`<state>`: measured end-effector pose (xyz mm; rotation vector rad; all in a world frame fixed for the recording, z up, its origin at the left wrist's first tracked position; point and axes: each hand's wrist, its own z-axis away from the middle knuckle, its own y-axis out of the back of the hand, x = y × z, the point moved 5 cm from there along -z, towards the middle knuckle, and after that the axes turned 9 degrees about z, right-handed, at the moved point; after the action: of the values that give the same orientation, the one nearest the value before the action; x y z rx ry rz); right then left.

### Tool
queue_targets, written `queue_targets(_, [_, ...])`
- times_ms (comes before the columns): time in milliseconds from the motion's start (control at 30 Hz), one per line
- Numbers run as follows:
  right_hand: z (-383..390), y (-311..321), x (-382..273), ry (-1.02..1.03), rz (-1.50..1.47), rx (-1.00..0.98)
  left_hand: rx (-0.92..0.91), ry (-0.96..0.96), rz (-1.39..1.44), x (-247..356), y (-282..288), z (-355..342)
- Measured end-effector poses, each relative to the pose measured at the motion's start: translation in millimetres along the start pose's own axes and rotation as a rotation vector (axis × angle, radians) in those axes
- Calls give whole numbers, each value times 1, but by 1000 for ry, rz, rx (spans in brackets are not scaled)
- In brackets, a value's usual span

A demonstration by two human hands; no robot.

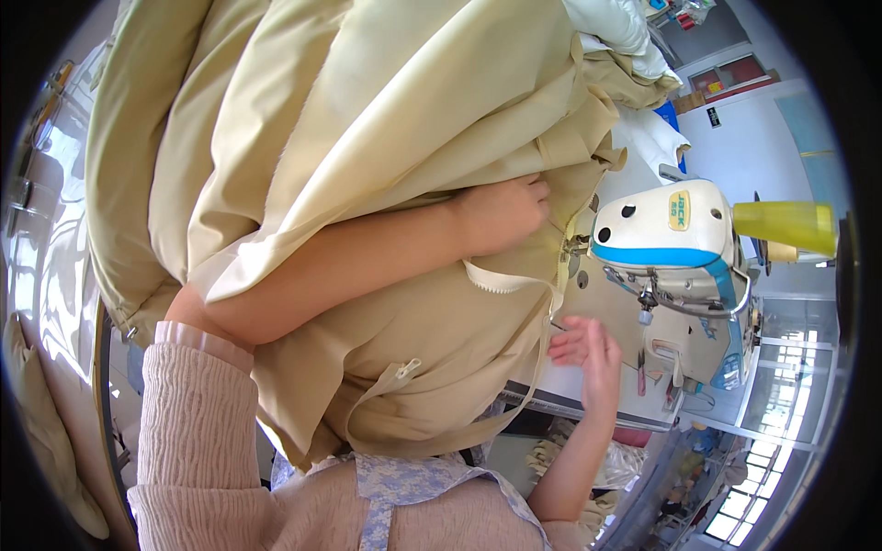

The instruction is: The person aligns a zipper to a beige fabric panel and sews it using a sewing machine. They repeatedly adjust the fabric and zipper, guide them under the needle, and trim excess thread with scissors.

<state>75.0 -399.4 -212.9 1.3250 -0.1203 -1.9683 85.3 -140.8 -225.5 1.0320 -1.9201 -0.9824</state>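
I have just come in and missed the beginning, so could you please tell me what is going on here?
A person is handling a large piece of beige fabric at a white-and-blue sewing machine. The left hand lies on the fabric near the presser foot, forearm partly under a fold. The right hand is beside a looping zipper tape; whether it grips anything is unclear.

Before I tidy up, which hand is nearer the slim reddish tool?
Right. Your right hand is just left of the reddish tool; your left hand is farther, on the beige fabric.

heaped tan cloth (404, 101) blocking left and centre, sewing head (657, 225) at right, bare machine bed (608, 301) between the 2
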Motion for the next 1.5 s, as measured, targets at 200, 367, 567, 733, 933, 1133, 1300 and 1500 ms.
queue_targets(200, [106, -95, 42, 60, -175, -565, -340, 159, -377, -12, 24, 36])
queue_targets(367, [138, -142, 72, 62, -362, -620, -333, 409, -268, -33, 95, 86])
queue_targets(567, [130, -173, 91, -5, -397, -601, -626, 734, -192, -31, 133, 131])
queue_targets(733, [137, -192, 51, 345, -408, -295, -501, 658, -292, -34, 106, 131])
queue_targets(933, [176, -122, 76, 297, -407, -487, 591, 130, -420, -80, 131, 62])
queue_targets(1133, [142, -145, 147, 276, 387, -123, 176, 549, -309, -117, 91, 43])
queue_targets(1300, [147, -117, 165, 6, -662, -251, -120, 697, -218, -77, 103, 87])
queue_targets(1500, [146, -75, 107, 160, -727, -137, 113, -4, 234, 104, 94, 65])
